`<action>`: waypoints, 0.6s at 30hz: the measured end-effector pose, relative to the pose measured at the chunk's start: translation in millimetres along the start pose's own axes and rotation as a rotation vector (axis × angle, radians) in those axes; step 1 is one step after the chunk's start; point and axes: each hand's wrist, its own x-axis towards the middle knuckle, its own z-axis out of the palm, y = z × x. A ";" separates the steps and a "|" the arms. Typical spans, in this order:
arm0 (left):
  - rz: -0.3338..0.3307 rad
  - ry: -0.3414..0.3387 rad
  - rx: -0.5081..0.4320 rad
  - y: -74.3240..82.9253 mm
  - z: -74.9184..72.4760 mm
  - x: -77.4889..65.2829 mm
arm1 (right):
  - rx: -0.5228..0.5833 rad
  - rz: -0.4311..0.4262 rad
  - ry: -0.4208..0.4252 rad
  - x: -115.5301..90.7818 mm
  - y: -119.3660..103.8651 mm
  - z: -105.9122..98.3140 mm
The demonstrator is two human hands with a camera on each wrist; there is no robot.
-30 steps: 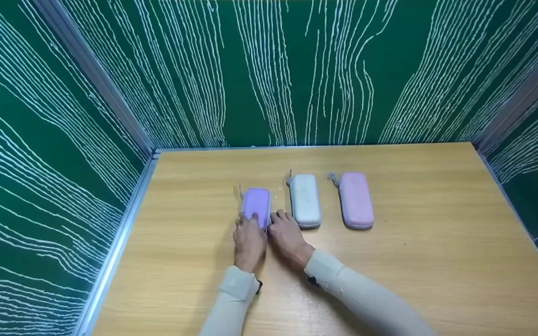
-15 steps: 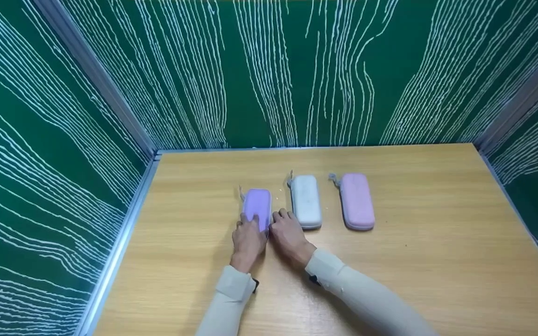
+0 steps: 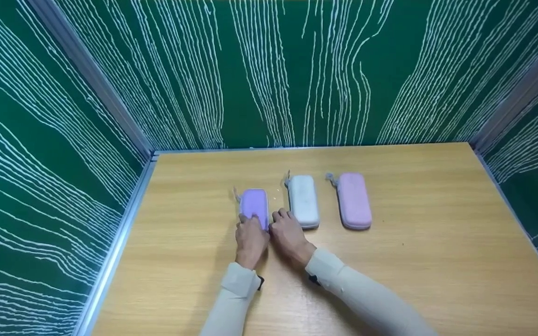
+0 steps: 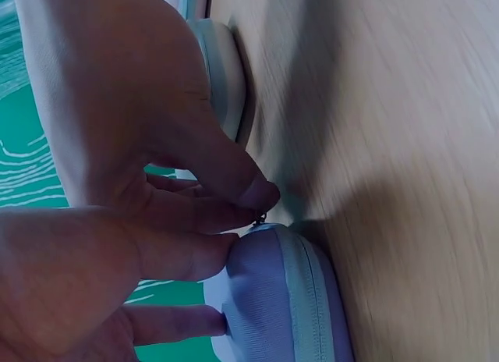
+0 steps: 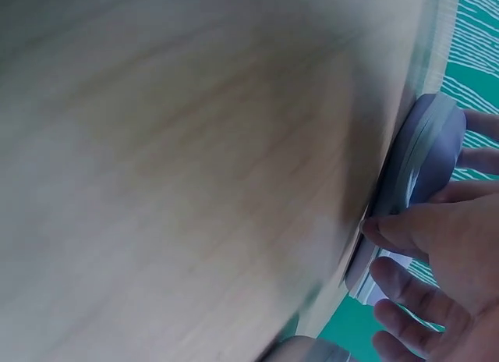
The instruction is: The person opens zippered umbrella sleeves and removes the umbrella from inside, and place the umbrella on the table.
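A purple hard-shell zip case (image 3: pixel 255 203) lies at the left of a row of three on the wooden table. My left hand (image 3: pixel 251 240) holds its near end, with fingertips on the top shell in the left wrist view. My right hand (image 3: pixel 292 235) is at the near right corner of the case. In the left wrist view, its thumb and finger pinch the small zipper pull (image 4: pixel 260 219) there. The grey zipper band (image 4: pixel 308 299) looks closed where it shows; the far side is hidden. A pale grey case (image 3: pixel 304 200) lies just right of my right hand.
A pink case (image 3: pixel 355 200) of the same shape lies farther right. Each case has a small strap at its far left corner. Green walls (image 3: pixel 250 70) with white wavy lines border the table (image 3: pixel 437 261) at the back and both sides.
Both hands stay at the near end of the purple case with almost no movement. The head view shifts slightly; the cases keep their places.
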 end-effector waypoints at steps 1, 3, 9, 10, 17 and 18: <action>-0.002 0.006 -0.003 0.2 0.5 -0.1 | -0.001 -0.003 0.004 -0.5 -0.4 0.2; -0.002 0.018 -0.001 0.4 1.2 -0.4 | -0.004 -0.010 0.008 -1.5 -1.3 0.2; -0.005 0.062 0.015 1.8 5.2 -2.9 | 0.013 -0.013 0.048 -4.3 -3.2 -0.5; -0.004 0.072 0.018 2.1 6.1 -3.6 | 0.019 -0.015 0.059 -4.8 -3.3 -0.5; -0.010 0.082 0.038 5.0 8.2 -3.4 | 0.070 -0.023 0.039 -7.7 -1.9 -1.6; -0.014 0.076 0.038 5.4 8.3 -2.7 | 0.074 -0.022 0.038 -8.0 -1.5 -2.3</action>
